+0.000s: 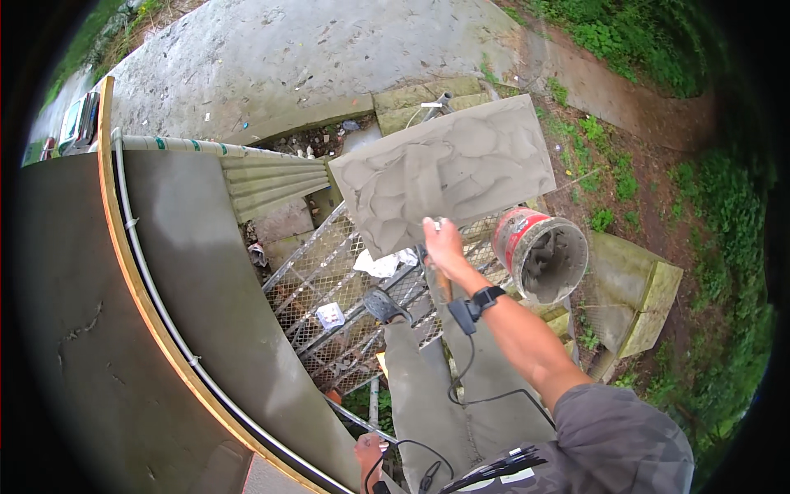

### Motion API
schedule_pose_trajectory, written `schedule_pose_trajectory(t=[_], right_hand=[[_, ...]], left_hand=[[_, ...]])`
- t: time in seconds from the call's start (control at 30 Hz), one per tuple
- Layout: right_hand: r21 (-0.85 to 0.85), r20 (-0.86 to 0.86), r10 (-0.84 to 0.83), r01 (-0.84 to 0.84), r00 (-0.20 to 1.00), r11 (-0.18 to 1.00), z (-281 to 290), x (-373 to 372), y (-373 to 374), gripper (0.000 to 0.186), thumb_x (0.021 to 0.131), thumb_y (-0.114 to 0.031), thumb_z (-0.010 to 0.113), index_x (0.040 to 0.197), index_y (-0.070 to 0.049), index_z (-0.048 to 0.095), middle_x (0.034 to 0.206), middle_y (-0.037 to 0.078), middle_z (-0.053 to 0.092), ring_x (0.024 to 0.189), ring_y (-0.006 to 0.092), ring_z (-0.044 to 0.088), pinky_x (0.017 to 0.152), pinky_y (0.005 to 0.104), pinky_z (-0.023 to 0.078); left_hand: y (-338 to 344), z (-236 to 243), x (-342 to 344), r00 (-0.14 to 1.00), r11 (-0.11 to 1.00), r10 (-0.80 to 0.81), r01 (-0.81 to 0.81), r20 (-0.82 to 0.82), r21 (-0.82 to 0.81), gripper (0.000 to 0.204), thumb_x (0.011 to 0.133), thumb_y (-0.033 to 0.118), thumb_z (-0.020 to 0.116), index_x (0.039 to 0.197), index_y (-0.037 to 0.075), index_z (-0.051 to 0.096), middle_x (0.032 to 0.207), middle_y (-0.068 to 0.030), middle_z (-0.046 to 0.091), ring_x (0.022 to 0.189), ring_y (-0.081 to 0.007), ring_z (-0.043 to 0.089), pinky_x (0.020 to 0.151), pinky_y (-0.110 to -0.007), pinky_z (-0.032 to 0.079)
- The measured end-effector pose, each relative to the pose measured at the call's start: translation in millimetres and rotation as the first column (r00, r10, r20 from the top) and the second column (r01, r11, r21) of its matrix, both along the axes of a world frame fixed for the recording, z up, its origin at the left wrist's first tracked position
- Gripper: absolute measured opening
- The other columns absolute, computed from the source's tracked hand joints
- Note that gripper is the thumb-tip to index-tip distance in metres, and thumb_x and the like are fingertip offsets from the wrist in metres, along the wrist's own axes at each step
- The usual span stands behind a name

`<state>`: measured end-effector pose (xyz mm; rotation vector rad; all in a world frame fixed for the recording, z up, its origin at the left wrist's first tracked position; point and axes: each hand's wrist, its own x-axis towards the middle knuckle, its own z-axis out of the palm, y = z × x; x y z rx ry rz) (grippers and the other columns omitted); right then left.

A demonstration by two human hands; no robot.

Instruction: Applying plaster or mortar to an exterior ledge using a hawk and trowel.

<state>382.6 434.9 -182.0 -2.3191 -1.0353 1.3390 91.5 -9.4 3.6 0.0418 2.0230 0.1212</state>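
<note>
My right hand (pixel 444 247) is closed on the handle of a trowel, whose mortar-smeared blade (pixel 424 181) lies over the rectangular board (pixel 518 144) spread with wet grey mortar. A red-rimmed bucket (pixel 516 243) with grey mortar inside sits just right of that hand. At the bottom edge, my left hand (pixel 369 457) is closed beside a scaffold bar; what it holds, if anything, is hidden. My legs and a shoe show below the board.
A metal mesh platform (pixel 300 305) with white scraps is underfoot. Along the left runs a smooth grey rendered surface (pixel 189 247) with a timber batten (pixel 132 247) and white pipe. Concrete blocks (pixel 625 288) and plants lie at right, a paved path (pixel 271 49) beyond.
</note>
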Motion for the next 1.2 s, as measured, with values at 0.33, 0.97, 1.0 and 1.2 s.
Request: schedule_pose_trajectory(t=[0.33, 0.97, 1.0, 1.2], right_hand=[[-0.176, 0.392, 0.541, -0.516, 0.744, 0.838, 26.3, 84.9, 30.0, 0.041, 0.101, -0.038, 0.054, 0.109, 0.002, 0.058, 0.091, 0.027, 0.072, 0.091, 0.0452, 0.071, 0.081, 0.0547, 0.055], [-0.023, 0.205, 0.054, -0.051, 0.977, 0.998, 2.7, 263.6, 6.0, 0.048, 0.102, -0.04, 0.054, 0.103, 0.008, 0.058, 0.1, 0.035, 0.067, 0.1, 0.0497, 0.065, 0.081, 0.052, 0.051], [0.078, 0.075, 0.02, -0.026, 0.997, 0.997, -2.3, 246.2, -3.0, 0.049, 0.101, -0.041, 0.054, 0.103, 0.008, 0.058, 0.094, 0.033, 0.068, 0.093, 0.0497, 0.066, 0.079, 0.0539, 0.052], [-0.201, 0.256, 0.559, -0.522, 0.789, 0.829, 23.8, 254.9, 14.8, 0.045, 0.101, -0.039, 0.055, 0.107, 0.005, 0.057, 0.089, 0.032, 0.068, 0.09, 0.047, 0.068, 0.076, 0.0556, 0.053]], left_hand=[[-6.8, -1.4, -28.9, 1.0, 0.998, 0.027, -0.026, -0.01, 0.053, 0.019, 0.093, 0.012, 0.062, 0.089, -0.006, 0.059, 0.08, -0.0163, 0.069, 0.067, -0.0241, 0.07, 0.058, -0.034, 0.059], [96.8, 4.2, -13.9, 0.99, 0.999, -0.033, 0.027, 0.139, 0.043, 0.017, 0.095, 0.016, 0.069, 0.104, 0.002, 0.068, 0.087, -0.0077, 0.066, 0.075, -0.0174, 0.061, 0.064, -0.033, 0.052], [102.7, 0.4, -12.0, 0.986, 0.998, -0.057, 0.05, 0.157, 0.049, 0.019, 0.095, 0.017, 0.069, 0.105, 0.001, 0.068, 0.087, -0.0079, 0.067, 0.076, -0.0174, 0.062, 0.064, -0.033, 0.053], [147.9, -19.3, -1.1, 0.958, 0.957, -0.284, 0.28, 0.039, 0.071, 0.019, 0.096, 0.013, 0.062, 0.097, -0.006, 0.061, 0.08, -0.016, 0.07, 0.068, -0.0248, 0.071, 0.061, -0.034, 0.059]])
